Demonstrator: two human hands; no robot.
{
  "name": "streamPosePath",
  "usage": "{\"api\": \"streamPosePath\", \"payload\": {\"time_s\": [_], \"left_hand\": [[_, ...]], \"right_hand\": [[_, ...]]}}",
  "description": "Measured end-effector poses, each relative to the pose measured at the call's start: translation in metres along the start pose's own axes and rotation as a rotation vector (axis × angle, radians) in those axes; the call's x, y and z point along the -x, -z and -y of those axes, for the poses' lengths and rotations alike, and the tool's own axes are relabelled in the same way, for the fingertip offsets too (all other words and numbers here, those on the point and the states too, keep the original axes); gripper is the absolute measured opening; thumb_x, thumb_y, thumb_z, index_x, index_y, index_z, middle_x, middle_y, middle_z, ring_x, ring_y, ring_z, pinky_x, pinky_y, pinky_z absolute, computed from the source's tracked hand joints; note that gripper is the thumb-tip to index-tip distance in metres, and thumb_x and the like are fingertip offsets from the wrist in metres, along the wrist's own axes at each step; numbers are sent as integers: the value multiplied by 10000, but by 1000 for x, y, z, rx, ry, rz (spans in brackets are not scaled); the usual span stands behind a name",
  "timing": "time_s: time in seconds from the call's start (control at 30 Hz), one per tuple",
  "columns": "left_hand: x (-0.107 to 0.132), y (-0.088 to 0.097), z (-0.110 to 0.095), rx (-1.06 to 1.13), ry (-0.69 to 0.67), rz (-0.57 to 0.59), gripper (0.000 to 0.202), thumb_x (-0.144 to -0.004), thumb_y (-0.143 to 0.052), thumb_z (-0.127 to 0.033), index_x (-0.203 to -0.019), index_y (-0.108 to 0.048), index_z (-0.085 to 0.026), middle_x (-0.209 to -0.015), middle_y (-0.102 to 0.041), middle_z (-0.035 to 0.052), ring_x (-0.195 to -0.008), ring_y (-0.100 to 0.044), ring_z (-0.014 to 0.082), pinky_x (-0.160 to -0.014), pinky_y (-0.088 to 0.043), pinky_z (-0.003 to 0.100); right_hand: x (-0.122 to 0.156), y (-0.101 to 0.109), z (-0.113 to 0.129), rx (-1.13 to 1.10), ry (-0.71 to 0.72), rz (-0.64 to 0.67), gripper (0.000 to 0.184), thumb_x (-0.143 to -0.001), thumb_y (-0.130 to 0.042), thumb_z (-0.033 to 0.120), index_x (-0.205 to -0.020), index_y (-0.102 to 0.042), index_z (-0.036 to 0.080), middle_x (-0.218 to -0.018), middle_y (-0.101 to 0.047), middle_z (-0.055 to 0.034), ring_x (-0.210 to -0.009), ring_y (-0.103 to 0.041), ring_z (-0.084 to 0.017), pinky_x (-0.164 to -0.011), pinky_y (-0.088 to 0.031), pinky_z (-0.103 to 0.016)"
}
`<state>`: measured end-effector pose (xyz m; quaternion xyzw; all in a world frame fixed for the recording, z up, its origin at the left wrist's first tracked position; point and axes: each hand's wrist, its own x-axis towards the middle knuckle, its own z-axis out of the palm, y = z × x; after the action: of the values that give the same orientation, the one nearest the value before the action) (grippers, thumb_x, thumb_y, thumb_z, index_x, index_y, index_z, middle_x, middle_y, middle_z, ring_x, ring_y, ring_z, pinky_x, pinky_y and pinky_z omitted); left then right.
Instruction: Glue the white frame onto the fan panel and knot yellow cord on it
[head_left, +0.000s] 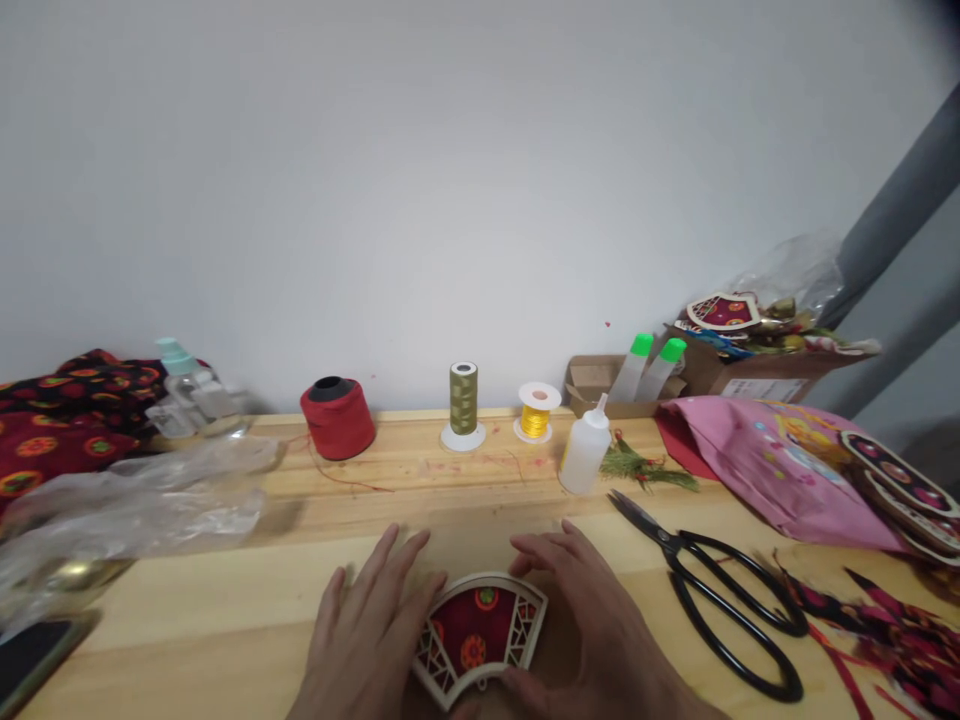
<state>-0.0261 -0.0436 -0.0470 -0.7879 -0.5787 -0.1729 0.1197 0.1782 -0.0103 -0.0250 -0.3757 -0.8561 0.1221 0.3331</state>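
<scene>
A fan-shaped wooden ornament (pixel 480 632) with a lattice frame and red patterned cloth inside lies on the wooden table (pixel 225 620) near the front edge. My left hand (pixel 371 625) rests flat beside its left edge, fingers stretched out and touching the frame. My right hand (pixel 581 620) curves around the ornament's right side, fingers on its upper rim and thumb by its lower edge, holding it in place.
Black scissors (pixel 720 590) lie to the right. Behind stand a white glue bottle (pixel 585 450), yellow spool (pixel 536 412), olive spool (pixel 463 402) and red thread cone (pixel 337 415). Clear plastic (pixel 142 510) and a phone (pixel 34 655) lie left; a pink bag (pixel 780 470) lies right.
</scene>
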Motion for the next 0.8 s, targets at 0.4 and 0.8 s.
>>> {"api": "streamPosePath", "payload": {"time_s": [0.4,0.8], "left_hand": [[-2,5,-9,31,31,-47,459,-537,-527,-485,-939,-543,-265,-1196,-481,96,-1146,-338,312,-842,-299,516],[-5,12,-14,30,89,1,444,-544,-541,-469,-920,-556,-235,-1209,-468,106,-1163,-316,302,-868,-281,511]], "right_hand": [[1,0,0,-6,-13,4,662,-549,-637,317,-1099,-286,209,-912,-551,-38,-875,-507,-207,-928,-257,-434],[3,-1,-1,7,-14,-4,670,-546,-619,301,-1116,-281,201,-908,-561,-34,-874,-518,-201,-929,-260,-429]]}}
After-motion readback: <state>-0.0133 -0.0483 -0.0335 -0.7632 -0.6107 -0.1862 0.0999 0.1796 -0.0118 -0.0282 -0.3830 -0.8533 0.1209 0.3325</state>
